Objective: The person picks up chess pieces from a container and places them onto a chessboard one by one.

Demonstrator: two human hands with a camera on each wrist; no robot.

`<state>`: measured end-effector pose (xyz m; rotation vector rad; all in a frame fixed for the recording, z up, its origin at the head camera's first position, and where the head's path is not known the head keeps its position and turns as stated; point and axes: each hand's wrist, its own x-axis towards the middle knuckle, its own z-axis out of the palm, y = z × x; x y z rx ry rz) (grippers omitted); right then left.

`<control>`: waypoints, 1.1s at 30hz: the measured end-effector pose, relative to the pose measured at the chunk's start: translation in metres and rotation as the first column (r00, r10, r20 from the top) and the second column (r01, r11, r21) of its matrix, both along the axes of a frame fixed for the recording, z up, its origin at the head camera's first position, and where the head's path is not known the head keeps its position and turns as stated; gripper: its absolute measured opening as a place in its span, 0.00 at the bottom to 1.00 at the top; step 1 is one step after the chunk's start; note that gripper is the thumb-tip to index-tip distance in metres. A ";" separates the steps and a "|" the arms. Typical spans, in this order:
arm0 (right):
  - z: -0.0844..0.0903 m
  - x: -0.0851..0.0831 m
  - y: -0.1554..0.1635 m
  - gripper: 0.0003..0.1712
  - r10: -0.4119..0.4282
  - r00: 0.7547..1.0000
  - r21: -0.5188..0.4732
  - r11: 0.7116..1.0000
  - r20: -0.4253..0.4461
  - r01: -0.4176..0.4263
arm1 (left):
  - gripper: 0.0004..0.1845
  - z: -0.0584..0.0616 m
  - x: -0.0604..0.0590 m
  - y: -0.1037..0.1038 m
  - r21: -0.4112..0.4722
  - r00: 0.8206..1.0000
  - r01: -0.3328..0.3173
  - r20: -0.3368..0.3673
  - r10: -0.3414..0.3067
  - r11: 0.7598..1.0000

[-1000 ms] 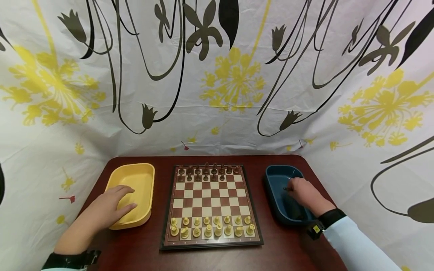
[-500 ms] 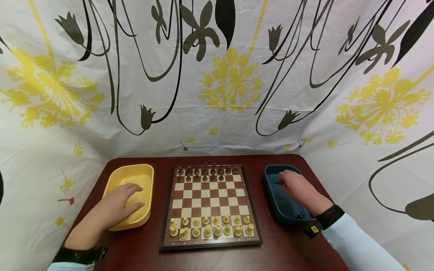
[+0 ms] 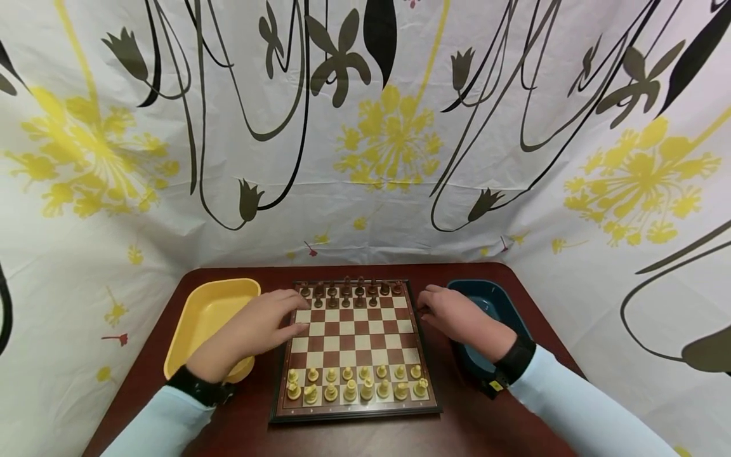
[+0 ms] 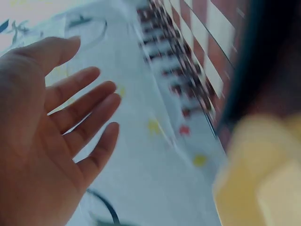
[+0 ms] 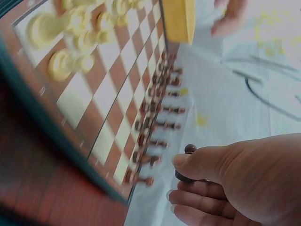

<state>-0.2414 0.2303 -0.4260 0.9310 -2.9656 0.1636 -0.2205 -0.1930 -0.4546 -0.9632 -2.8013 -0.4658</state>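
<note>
A chessboard (image 3: 354, 336) lies in the middle of a dark red table (image 3: 354, 438). Dark pieces (image 3: 348, 291) fill its far rows and light pieces (image 3: 354, 381) its near rows. My right hand (image 3: 451, 314) hovers at the board's far right edge. In the right wrist view this hand (image 5: 225, 174) pinches a small dark chess piece (image 5: 186, 162) between thumb and fingers, just off the dark rows (image 5: 155, 117). My left hand (image 3: 268, 320) is over the board's far left edge. The left wrist view shows its fingers (image 4: 80, 113) spread and holding nothing.
A yellow tray (image 3: 194, 311) sits left of the board and a dark blue tray (image 3: 491, 295) right of it, under my right wrist. A flowered white sheet (image 3: 365, 158) walls in the table on three sides.
Both hands left their trays and moved inward to the board's far corners. The right hand came out of the blue tray holding a dark piece.
</note>
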 end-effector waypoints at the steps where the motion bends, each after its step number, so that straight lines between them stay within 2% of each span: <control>1: 0.000 0.001 -0.006 0.07 0.010 1.000 -0.002 1.000 0.000 -0.010 | 0.18 0.002 -0.002 0.008 -0.003 1.000 0.013 0.001 -0.013 1.000; 8: 0.006 0.004 -0.039 0.08 0.129 0.992 -0.031 0.991 0.015 -0.128 | 0.16 0.005 -0.008 0.059 0.002 0.991 0.135 -0.007 -0.135 0.991; 15: 0.013 0.009 -0.062 0.09 0.226 0.972 -0.057 0.973 0.066 -0.222 | 0.14 0.003 -0.011 0.090 0.031 0.983 0.177 -0.050 -0.176 0.984; 20: 0.015 0.011 -0.074 0.10 0.267 0.962 -0.073 0.962 0.062 -0.263 | 0.14 0.001 -0.012 0.100 0.052 0.983 0.175 -0.064 -0.172 0.983; 28: 0.016 0.012 -0.079 0.13 0.293 0.955 -0.093 0.953 0.052 -0.287 | 0.08 0.002 -0.007 0.102 0.094 0.987 0.150 -0.071 -0.143 0.984; 33: 0.012 0.012 -0.078 0.12 0.311 0.949 -0.158 0.940 0.044 -0.301 | 0.06 0.003 -0.006 0.103 0.120 0.990 0.133 -0.067 -0.126 0.984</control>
